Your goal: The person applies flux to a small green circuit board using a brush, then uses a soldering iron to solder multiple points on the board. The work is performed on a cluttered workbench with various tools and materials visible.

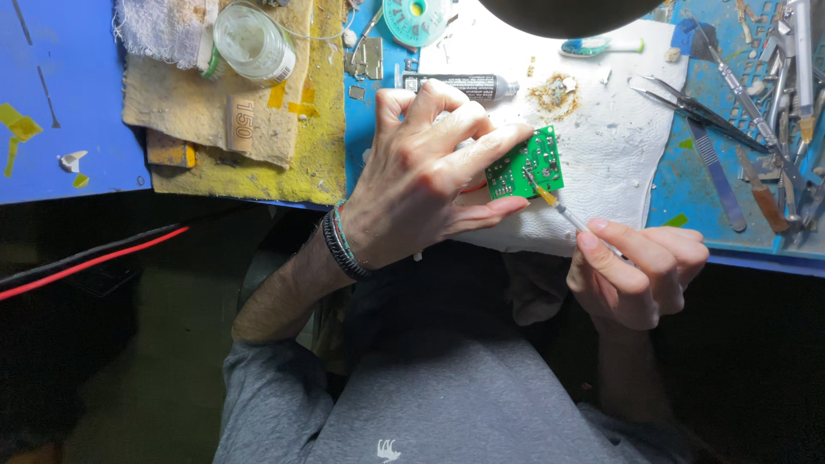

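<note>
Tube label (460, 85): dark band with pale print, twelve o'clock.
Jar (253, 41): clear, round, white label, eleven o'clock.

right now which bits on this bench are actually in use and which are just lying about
In use:
- green circuit board, held in the left hand
- thin yellow-tipped tool, held in the right hand, tip on the board

Lying about:
- white paper towel
- toothbrush
- black tube
- glass jar
- tweezers
</note>
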